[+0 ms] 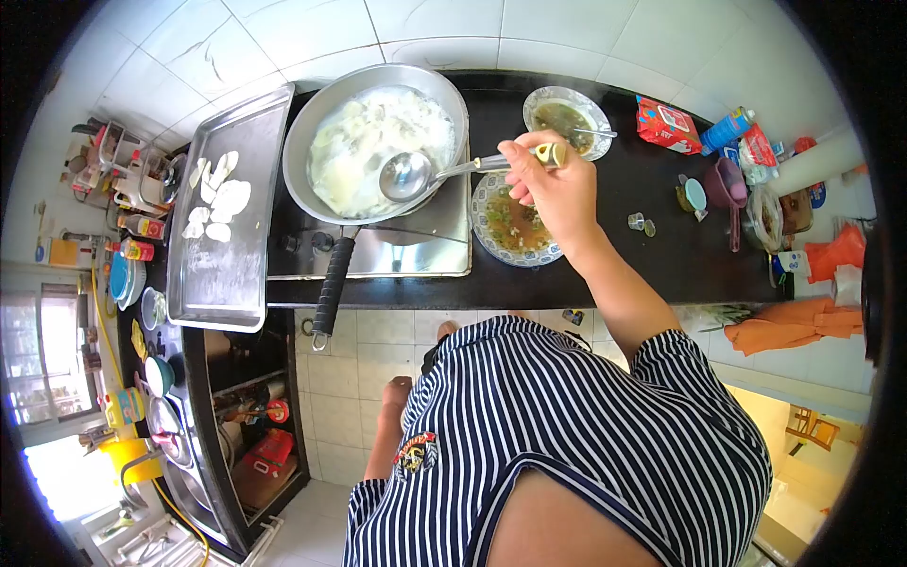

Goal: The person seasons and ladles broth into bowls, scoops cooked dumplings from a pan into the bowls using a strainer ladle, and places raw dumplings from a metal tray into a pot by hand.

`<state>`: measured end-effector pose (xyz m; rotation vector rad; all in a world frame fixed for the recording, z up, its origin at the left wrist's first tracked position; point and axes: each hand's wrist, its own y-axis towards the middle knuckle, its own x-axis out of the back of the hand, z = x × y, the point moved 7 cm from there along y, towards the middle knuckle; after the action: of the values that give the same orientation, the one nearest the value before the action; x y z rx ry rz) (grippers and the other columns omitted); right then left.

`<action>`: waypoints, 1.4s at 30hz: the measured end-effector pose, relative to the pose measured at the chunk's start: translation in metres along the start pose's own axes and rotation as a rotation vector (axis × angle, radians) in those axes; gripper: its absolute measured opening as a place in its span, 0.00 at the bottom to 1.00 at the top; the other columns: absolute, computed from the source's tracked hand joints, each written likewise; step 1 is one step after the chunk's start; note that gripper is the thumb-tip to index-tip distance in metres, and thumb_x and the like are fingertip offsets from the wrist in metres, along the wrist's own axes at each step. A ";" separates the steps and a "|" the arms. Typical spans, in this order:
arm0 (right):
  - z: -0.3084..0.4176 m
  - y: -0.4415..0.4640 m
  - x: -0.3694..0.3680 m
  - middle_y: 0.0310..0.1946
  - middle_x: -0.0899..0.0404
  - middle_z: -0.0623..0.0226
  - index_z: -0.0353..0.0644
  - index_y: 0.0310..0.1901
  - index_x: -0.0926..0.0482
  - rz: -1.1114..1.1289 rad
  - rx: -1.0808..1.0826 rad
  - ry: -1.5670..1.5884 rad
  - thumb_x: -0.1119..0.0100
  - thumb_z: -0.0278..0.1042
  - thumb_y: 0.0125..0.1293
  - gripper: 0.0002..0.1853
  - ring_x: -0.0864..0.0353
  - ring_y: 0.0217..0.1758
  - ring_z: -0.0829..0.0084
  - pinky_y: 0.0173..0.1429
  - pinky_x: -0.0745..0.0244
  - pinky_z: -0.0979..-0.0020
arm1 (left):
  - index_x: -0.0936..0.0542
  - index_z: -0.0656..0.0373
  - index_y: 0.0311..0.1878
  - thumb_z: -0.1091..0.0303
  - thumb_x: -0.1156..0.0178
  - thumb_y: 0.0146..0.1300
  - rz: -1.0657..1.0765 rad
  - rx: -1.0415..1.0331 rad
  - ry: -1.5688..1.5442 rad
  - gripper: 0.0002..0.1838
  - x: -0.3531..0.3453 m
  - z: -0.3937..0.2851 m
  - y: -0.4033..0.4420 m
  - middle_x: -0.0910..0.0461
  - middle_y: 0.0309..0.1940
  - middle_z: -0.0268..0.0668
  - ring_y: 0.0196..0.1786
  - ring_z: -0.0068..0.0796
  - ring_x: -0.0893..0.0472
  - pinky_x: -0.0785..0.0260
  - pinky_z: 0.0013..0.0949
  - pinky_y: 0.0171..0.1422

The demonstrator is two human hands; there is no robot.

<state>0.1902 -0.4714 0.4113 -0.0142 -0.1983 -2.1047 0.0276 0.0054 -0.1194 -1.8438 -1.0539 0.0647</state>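
Note:
My right hand (557, 189) is closed round the handle of a metal ladle (406, 177). The ladle's bowl hangs over the right side of a large wok (295, 151), above pale dumplings (354, 142) in cloudy liquid. Below the handle stands a patterned bowl (484, 231) of brown broth with chopped green bits. Behind it sits a second bowl (534, 99) of dark broth, with a spoon in it. My left hand (397, 387) hangs low beside my body, away from the counter; its fingers cannot be made out.
Left of the wok lies a metal tray (227, 283) with several uncooked dumplings (230, 198). The wok's black handle (333, 293) sticks out past the counter edge. A red packet (667, 126), a blue bottle (726, 130) and a purple dipper (726, 184) stand at the right.

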 end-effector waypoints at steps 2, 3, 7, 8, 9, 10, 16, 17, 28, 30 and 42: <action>0.001 0.006 -0.003 0.22 0.21 0.70 0.40 0.38 0.19 -0.009 -0.008 -0.009 0.33 0.42 0.65 0.13 0.24 0.20 0.84 0.23 0.30 0.82 | 0.15 0.51 0.48 0.57 0.39 0.58 -0.017 0.045 0.092 0.16 0.008 -0.031 -0.024 0.17 0.49 0.46 0.54 0.42 0.18 0.27 0.37 0.57; 0.002 0.009 -0.004 0.20 0.21 0.71 0.40 0.37 0.19 -0.022 -0.017 -0.016 0.33 0.44 0.65 0.14 0.25 0.19 0.85 0.22 0.32 0.83 | 0.15 0.51 0.48 0.57 0.39 0.58 -0.018 0.044 0.087 0.16 0.011 -0.039 -0.030 0.17 0.49 0.46 0.54 0.42 0.18 0.27 0.37 0.57; 0.006 0.018 -0.006 0.18 0.23 0.70 0.40 0.35 0.20 -0.055 -0.013 -0.065 0.33 0.49 0.64 0.18 0.27 0.16 0.85 0.20 0.33 0.82 | 0.15 0.52 0.48 0.58 0.39 0.58 -0.005 0.011 0.101 0.16 0.013 -0.053 -0.038 0.17 0.49 0.46 0.54 0.41 0.18 0.26 0.37 0.57; 0.006 0.020 -0.006 0.17 0.23 0.70 0.39 0.34 0.20 -0.064 -0.004 -0.061 0.33 0.50 0.63 0.19 0.28 0.15 0.85 0.20 0.33 0.82 | 0.15 0.52 0.48 0.58 0.39 0.58 -0.009 0.021 0.098 0.16 0.012 -0.050 -0.036 0.17 0.49 0.46 0.54 0.41 0.18 0.26 0.37 0.57; 0.006 0.021 -0.006 0.17 0.23 0.70 0.39 0.34 0.20 -0.062 -0.004 -0.061 0.33 0.50 0.63 0.19 0.28 0.15 0.85 0.20 0.33 0.82 | 0.15 0.52 0.48 0.58 0.39 0.58 -0.009 0.022 0.097 0.16 0.012 -0.048 -0.034 0.17 0.49 0.46 0.54 0.41 0.18 0.26 0.37 0.57; 0.005 0.022 -0.005 0.17 0.23 0.70 0.39 0.34 0.20 -0.068 -0.019 -0.067 0.33 0.50 0.63 0.19 0.28 0.15 0.85 0.20 0.33 0.82 | 0.15 0.53 0.48 0.58 0.40 0.58 -0.010 0.003 0.108 0.17 0.011 -0.045 -0.031 0.17 0.49 0.46 0.54 0.42 0.18 0.26 0.37 0.57; 0.000 0.023 -0.004 0.18 0.23 0.70 0.39 0.34 0.19 -0.068 -0.046 -0.072 0.33 0.51 0.63 0.19 0.26 0.16 0.84 0.21 0.31 0.82 | 0.15 0.52 0.48 0.57 0.41 0.59 -0.015 0.025 0.148 0.17 0.014 -0.048 -0.033 0.18 0.50 0.47 0.56 0.43 0.19 0.27 0.38 0.59; 0.000 0.023 -0.004 0.17 0.23 0.70 0.40 0.34 0.21 -0.069 -0.038 -0.058 0.33 0.51 0.63 0.20 0.27 0.15 0.84 0.20 0.33 0.82 | 0.15 0.52 0.48 0.57 0.41 0.59 -0.016 0.001 0.164 0.17 0.014 -0.048 -0.033 0.18 0.50 0.47 0.56 0.43 0.20 0.27 0.38 0.59; -0.008 0.023 -0.003 0.18 0.23 0.72 0.40 0.34 0.19 -0.071 -0.061 -0.057 0.33 0.50 0.63 0.18 0.26 0.16 0.85 0.21 0.31 0.82 | 0.15 0.53 0.48 0.59 0.40 0.57 -0.018 -0.031 0.066 0.17 0.007 -0.021 -0.016 0.18 0.50 0.47 0.56 0.45 0.20 0.28 0.38 0.59; -0.009 0.024 -0.003 0.18 0.23 0.71 0.40 0.33 0.19 -0.068 -0.065 -0.053 0.33 0.51 0.63 0.19 0.26 0.16 0.85 0.21 0.31 0.82 | 0.15 0.53 0.48 0.59 0.40 0.57 -0.009 -0.029 0.156 0.17 0.011 -0.038 -0.029 0.18 0.50 0.48 0.56 0.45 0.20 0.28 0.39 0.59; -0.032 0.021 0.003 0.21 0.21 0.69 0.40 0.34 0.21 -0.071 -0.059 0.054 0.34 0.47 0.65 0.17 0.22 0.19 0.82 0.23 0.25 0.80 | 0.15 0.53 0.47 0.61 0.38 0.55 -0.014 0.088 0.075 0.16 0.017 -0.051 -0.054 0.16 0.48 0.45 0.53 0.39 0.18 0.27 0.35 0.57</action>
<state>0.2087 -0.4889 0.3826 0.0145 -0.1055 -2.1780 0.0276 -0.0111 -0.0451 -1.7462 -0.9969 0.0329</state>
